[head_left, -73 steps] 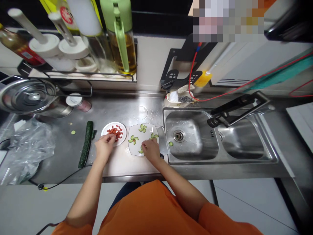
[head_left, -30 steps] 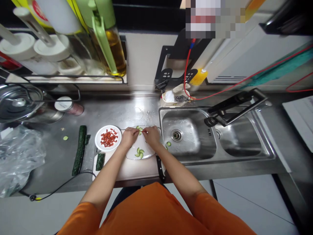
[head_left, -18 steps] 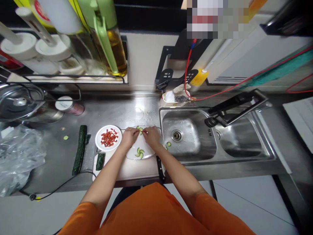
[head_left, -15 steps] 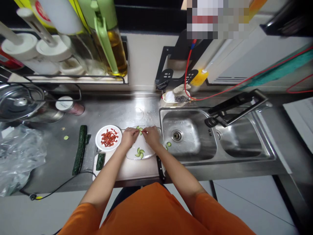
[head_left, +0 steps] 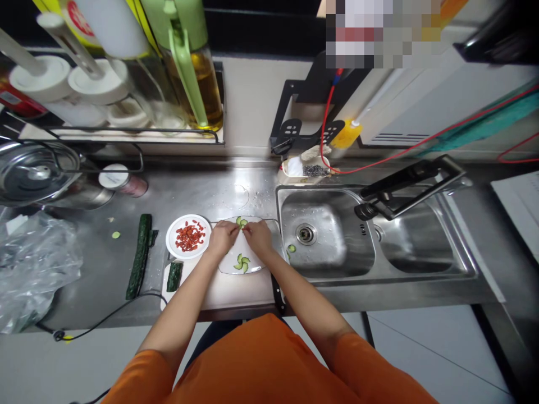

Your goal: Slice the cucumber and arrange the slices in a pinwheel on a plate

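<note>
My left hand (head_left: 223,238) and my right hand (head_left: 258,238) meet over the far part of a white plate (head_left: 229,264). The fingers of both are closed in a pinch beside a small group of green cucumber slices (head_left: 241,221). A reddish spot shows at the right fingertips; what either pinch holds is too small to tell. Nearer me on the plate, curved cucumber slices (head_left: 241,262) lie in a pinwheel. Left of the plate sits a round white dish (head_left: 169,242) of small red dried berries (head_left: 189,236).
The plate rests on a white cutting board (head_left: 236,294), with a dark-handled knife (head_left: 278,292) at its right edge. A cucumber piece (head_left: 174,277) and a long cucumber (head_left: 138,257) lie left. A double sink (head_left: 324,264) is right; a plastic bag (head_left: 37,269) is far left.
The view has shifted slightly, so everything sits a little further right. Both hands stay pinched at the far cucumber slices, with only small finger movement.
</note>
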The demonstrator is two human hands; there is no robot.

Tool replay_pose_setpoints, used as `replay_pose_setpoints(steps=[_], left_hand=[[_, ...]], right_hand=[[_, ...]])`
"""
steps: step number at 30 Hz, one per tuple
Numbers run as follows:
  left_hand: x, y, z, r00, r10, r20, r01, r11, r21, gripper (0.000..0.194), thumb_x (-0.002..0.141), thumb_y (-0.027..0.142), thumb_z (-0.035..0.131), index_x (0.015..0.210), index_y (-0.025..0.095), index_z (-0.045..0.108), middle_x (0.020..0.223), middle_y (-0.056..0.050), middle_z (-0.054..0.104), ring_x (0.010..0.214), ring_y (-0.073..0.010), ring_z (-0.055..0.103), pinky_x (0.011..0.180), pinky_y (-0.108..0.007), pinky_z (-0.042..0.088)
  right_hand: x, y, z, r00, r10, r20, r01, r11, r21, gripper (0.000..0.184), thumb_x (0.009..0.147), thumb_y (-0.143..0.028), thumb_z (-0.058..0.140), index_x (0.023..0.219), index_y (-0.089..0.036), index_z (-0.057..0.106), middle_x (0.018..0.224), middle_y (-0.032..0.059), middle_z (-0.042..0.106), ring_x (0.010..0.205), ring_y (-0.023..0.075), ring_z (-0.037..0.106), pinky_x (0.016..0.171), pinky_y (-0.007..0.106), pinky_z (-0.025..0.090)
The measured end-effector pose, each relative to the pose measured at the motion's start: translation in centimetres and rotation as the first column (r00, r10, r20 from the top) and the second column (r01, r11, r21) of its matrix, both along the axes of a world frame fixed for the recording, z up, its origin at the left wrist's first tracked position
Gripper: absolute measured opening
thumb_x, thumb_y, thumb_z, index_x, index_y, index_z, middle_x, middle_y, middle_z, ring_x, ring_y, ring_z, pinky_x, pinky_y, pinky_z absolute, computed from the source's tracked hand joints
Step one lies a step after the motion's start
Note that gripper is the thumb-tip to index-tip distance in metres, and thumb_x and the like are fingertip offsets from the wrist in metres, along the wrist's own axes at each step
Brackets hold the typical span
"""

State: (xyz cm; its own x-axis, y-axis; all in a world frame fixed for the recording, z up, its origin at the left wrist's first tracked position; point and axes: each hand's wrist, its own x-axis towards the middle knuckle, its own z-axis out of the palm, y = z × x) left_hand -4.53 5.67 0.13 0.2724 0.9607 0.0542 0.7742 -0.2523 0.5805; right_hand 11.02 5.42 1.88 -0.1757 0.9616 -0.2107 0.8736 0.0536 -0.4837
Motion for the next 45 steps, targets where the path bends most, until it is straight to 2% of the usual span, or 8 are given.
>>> replay_pose_setpoints(steps=[7,13,18,24,33,41,45], left_hand=[[0.0,0.1,-0.2,1.000,-0.001,-0.003,0.001,1.000,-0.004,0.021,0.084,0.026,0.050,0.086,0.021,0.070,0.085,-0.005,0.069,0.082,-0.0190,0.058,0.082,-0.033,0.044],[0.0,0.0,0.0,1.000,0.005,0.009,-0.005,1.000,-0.018,0.021,0.085,0.028,0.050,0.088,0.021,0.070,0.086,-0.005,0.069,0.085,-0.0197,0.058,0.082,-0.033,0.044],[-0.2,0.1,-0.1,0.999,0.044,0.020,-0.043,0.999,-0.021,0.021,0.084,0.030,0.052,0.088,0.021,0.070,0.086,-0.005,0.070,0.086,-0.0205,0.058,0.084,-0.034,0.044],[0.1,0.3,0.0,0.995,0.087,0.046,-0.087,0.996,-0.006,0.016,0.082,0.028,0.056,0.087,0.022,0.070,0.086,-0.005,0.070,0.083,-0.0194,0.060,0.083,-0.033,0.045],[0.7,0.5,0.3,0.995,0.079,0.057,-0.079,0.997,-0.015,0.017,0.082,0.027,0.055,0.089,0.022,0.070,0.086,-0.004,0.070,0.083,-0.0190,0.059,0.082,-0.034,0.046],[1.1,0.6,0.7,0.995,0.092,0.032,-0.091,0.995,-0.029,0.018,0.082,0.024,0.054,0.088,0.020,0.071,0.084,-0.004,0.069,0.084,-0.0189,0.059,0.082,-0.032,0.046],[1.2,0.7,0.8,0.996,0.092,0.022,-0.091,0.996,-0.019,0.018,0.082,0.024,0.054,0.087,0.020,0.071,0.083,-0.005,0.069,0.084,-0.0190,0.059,0.081,-0.032,0.046]], right_hand=[[-0.1,-0.3,0.0,1.000,0.030,0.005,-0.030,1.000,0.003,0.017,0.087,-0.027,0.050,0.084,-0.021,0.066,0.083,0.0037,0.067,0.090,0.0208,0.047,0.075,0.030,0.030],[0.2,0.2,0.1,1.000,0.007,-0.012,-0.007,0.999,0.033,0.019,0.088,-0.026,0.048,0.088,-0.022,0.067,0.085,0.0031,0.068,0.088,0.0200,0.049,0.076,0.030,0.030],[0.4,1.3,0.0,0.997,0.071,-0.038,-0.067,0.993,0.102,0.021,0.089,-0.024,0.047,0.090,-0.021,0.068,0.088,0.0024,0.068,0.082,0.0166,0.052,0.083,0.031,0.027],[0.6,2.1,-0.8,0.990,0.139,-0.009,-0.137,0.985,0.102,0.026,0.091,-0.027,0.045,0.096,-0.024,0.070,0.091,0.0038,0.068,0.085,0.0173,0.050,0.083,0.031,0.026],[0.8,1.8,-0.8,0.993,0.116,0.019,-0.116,0.991,0.064,0.027,0.090,-0.030,0.047,0.106,-0.030,0.069,0.095,0.0047,0.064,0.092,0.0218,0.041,0.078,0.031,0.029],[0.8,1.8,-0.7,0.991,0.133,0.015,-0.134,0.988,0.073,0.028,0.090,-0.028,0.046,0.109,-0.025,0.067,0.096,0.0064,0.063,0.091,0.0212,0.042,0.083,0.032,0.028],[0.7,1.7,-0.8,0.995,0.097,0.003,-0.097,0.991,0.093,0.025,0.088,-0.026,0.048,0.103,-0.022,0.068,0.095,0.0053,0.064,0.090,0.0209,0.042,0.083,0.032,0.028]])
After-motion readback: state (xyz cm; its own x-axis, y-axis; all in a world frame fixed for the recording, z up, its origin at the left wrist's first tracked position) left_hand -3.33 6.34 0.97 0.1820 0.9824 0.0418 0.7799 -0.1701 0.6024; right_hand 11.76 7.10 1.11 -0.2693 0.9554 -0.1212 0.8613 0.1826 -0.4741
